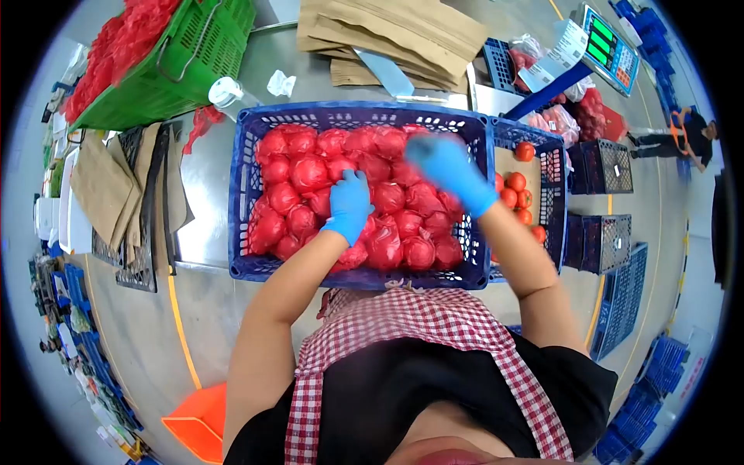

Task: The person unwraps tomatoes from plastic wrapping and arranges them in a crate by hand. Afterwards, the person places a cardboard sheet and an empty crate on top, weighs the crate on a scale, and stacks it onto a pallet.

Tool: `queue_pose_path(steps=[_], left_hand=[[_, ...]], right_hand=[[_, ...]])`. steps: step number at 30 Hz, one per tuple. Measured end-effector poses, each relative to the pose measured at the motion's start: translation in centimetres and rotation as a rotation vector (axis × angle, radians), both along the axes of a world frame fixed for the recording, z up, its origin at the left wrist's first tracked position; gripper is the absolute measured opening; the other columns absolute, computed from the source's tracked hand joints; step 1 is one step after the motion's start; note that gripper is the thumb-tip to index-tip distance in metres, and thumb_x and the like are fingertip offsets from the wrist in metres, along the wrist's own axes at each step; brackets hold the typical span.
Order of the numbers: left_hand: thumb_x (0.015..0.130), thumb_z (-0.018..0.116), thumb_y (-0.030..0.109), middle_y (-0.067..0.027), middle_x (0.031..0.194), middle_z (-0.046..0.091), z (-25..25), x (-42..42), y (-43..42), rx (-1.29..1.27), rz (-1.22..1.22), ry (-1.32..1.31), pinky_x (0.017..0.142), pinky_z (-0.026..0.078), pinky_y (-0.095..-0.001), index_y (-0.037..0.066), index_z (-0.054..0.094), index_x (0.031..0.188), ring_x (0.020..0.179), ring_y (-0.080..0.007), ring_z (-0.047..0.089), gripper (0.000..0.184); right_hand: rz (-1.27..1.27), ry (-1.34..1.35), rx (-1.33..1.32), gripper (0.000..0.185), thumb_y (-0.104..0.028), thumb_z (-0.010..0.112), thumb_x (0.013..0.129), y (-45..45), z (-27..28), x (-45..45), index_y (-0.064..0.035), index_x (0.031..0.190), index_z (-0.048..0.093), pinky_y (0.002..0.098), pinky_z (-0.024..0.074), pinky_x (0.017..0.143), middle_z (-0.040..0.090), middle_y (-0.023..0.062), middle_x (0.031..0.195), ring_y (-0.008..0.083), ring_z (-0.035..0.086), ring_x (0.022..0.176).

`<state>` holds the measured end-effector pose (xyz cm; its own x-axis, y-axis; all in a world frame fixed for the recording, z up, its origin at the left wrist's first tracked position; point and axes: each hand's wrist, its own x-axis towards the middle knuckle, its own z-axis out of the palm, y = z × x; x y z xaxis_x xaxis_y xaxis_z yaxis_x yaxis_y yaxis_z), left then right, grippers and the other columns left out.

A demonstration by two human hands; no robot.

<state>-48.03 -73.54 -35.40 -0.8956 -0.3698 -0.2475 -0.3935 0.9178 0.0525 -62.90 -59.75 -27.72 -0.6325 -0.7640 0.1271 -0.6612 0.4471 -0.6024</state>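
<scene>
Left hand [350, 203], one, blue-gloved: fingers bent down onto the red bundles [310, 172], palm lowered; whether it grips one or merely rests, cannot tell. Likely set there to steady the heap.

Right hand [449, 167], one, blue-gloved: blurred, over the right part of the same heap, to the right of the left hand and slightly farther from the body. A dark patch [419, 149] shows at its fingers; glove or held thing, and closed or not, cannot tell.

Red bundles, many: rounded, wrapped in shiny film, packed side by side beneath and around both hands. Contents hidden by the wrapping.

Blue crate [310, 273], one: surrounds the bundles, long side against the apron [403, 314], presumably so both hands reach every part; its walls keep the round pieces from rolling.

Tomatoes [516, 181], several, loose: right of the right hand, in a second crate [559, 203] set against the first, probably for a short reach.

Brown sheets [395, 31], a stack: beyond both hands, laid flat, apparently out of the way.

Green crate [205, 46], one: beyond and left of the left hand, heaped with red netting [128, 46].

Counter [205, 232], metal: bare strip left of the left hand.

Scale [612, 50], one: beyond and right of the right hand, display raised on a post, seemingly for easy reading.
</scene>
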Motion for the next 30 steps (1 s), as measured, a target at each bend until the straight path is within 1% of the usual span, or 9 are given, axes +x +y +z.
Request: queue_pose_path(steps=[2, 7, 15, 18, 20, 21, 23, 27, 30], left_hand=[[0.062, 0.078, 0.028, -0.0164, 0.105, 0.049, -2.5, -0.7, 0.1, -0.047, 0.038, 0.011, 0.063, 0.053, -0.0358, 0.006, 0.050, 0.110, 0.073, -0.0285, 0.062, 0.059], [0.059, 0.079, 0.022, -0.0181, 0.108, 0.047, -2.8, 0.1, -0.5, 0.079, 0.078, 0.167, 0.066, 0.053, -0.0389, 0.008, 0.053, 0.112, 0.078, -0.0332, 0.061, 0.061], [0.054, 0.081, 0.023, -0.0177, 0.104, 0.054, 0.7, 2.4, -3.1, 0.411, 0.128, 0.415, 0.080, 0.047, -0.0386, 0.005, 0.061, 0.106, 0.095, -0.0321, 0.054, 0.059], [0.072, 0.069, 0.025, -0.0106, 0.114, 0.056, -0.2, 4.1, -8.1, 1.414, 0.570, 0.404, 0.083, 0.049, -0.0369, 0.003, 0.059, 0.109, 0.101, -0.0236, 0.055, 0.043], [0.086, 0.052, 0.030, -0.0099, 0.122, 0.053, 2.8, 5.3, -8.4, 2.053, 0.855, 0.416, 0.092, 0.045, -0.0402, 0.005, 0.052, 0.120, 0.110, -0.0245, 0.053, 0.043], [0.086, 0.051, 0.031, -0.0104, 0.122, 0.053, 2.7, 5.5, -8.3, 2.099, 0.879, 0.487, 0.094, 0.044, -0.0408, 0.005, 0.050, 0.122, 0.111, -0.0253, 0.053, 0.044], [0.087, 0.050, 0.032, -0.0115, 0.124, 0.052, 2.2, 5.1, -9.3, 2.176, 0.920, 0.625, 0.098, 0.042, -0.0421, 0.005, 0.046, 0.125, 0.113, -0.0270, 0.052, 0.047], [0.092, 0.043, 0.031, -0.0119, 0.128, 0.049, 0.2, 3.3, -11.1, 1.981, 0.984, 0.944, 0.100, 0.040, -0.0433, 0.006, 0.043, 0.129, 0.117, -0.0285, 0.048, 0.044], [0.086, 0.047, 0.017, -0.0141, 0.126, 0.050, 0.4, 3.8, -12.6, 1.710, 1.047, 1.190, 0.099, 0.039, -0.0407, 0.003, 0.048, 0.123, 0.113, -0.0304, 0.049, 0.040]], right_hand=[[0.115, -0.147, 0.301, 0.029, -0.032, 0.060, 0.075, 0.1, -3.7, 4.8, -0.0052, 0.086, 0.062, 0.0435, 0.0497, 0.066, 0.063, 0.0177, 0.084, 0.0330, 0.062, 0.078], [-0.151, 0.302, 0.518, 0.021, -0.013, 0.053, 0.075, -3.3, -9.7, 10.6, -0.0009, 0.093, 0.056, 0.0335, 0.0477, 0.066, 0.057, 0.0167, 0.090, 0.0264, 0.059, 0.078], [-0.074, 0.352, 0.381, 0.019, -0.013, 0.058, 0.073, -2.8, -8.8, 9.7, -0.0068, 0.090, 0.054, 0.0349, 0.0447, 0.062, 0.054, 0.0138, 0.087, 0.0253, 0.057, 0.074], [-0.111, -0.201, 0.179, 0.046, -0.021, 0.064, 0.071, -1.5, -4.2, 8.4, -0.0040, 0.112, 0.053, 0.0380, 0.0472, 0.080, 0.055, 0.0241, 0.107, 0.0363, 0.058, 0.095], [-0.149, -0.592, -0.053, 0.062, -0.030, 0.065, 0.074, -1.3, -6.7, 6.6, -0.0081, 0.129, 0.046, 0.0349, 0.0445, 0.090, 0.056, 0.0236, 0.115, 0.0350, 0.056, 0.106], [-0.095, -0.960, -0.269, 0.055, -0.028, 0.061, 0.080, -1.9, -10.3, 4.9, -0.0059, 0.128, 0.046, 0.0324, 0.0475, 0.080, 0.061, 0.0158, 0.103, 0.0247, 0.060, 0.095], [-0.256, -1.154, -0.216, 0.044, -0.018, 0.057, 0.084, -2.2, -7.9, 2.5, -0.0040, 0.124, 0.049, 0.0290, 0.0470, 0.071, 0.062, 0.0107, 0.096, 0.0153, 0.057, 0.085], [-0.562, -1.501, -0.932, 0.020, -0.011, 0.050, 0.086, -3.4, -6.7, 1.5, -0.0030, 0.101, 0.060, 0.0303, 0.0505, 0.078, 0.063, 0.0087, 0.096, 0.0200, 0.060, 0.088], [-0.260, -0.743, -0.344, 0.023, -0.022, 0.055, 0.082, -1.4, -5.2, 1.3, -0.0094, 0.097, 0.067, 0.0339, 0.0496, 0.074, 0.066, 0.0111, 0.091, 0.0253, 0.062, 0.082]])
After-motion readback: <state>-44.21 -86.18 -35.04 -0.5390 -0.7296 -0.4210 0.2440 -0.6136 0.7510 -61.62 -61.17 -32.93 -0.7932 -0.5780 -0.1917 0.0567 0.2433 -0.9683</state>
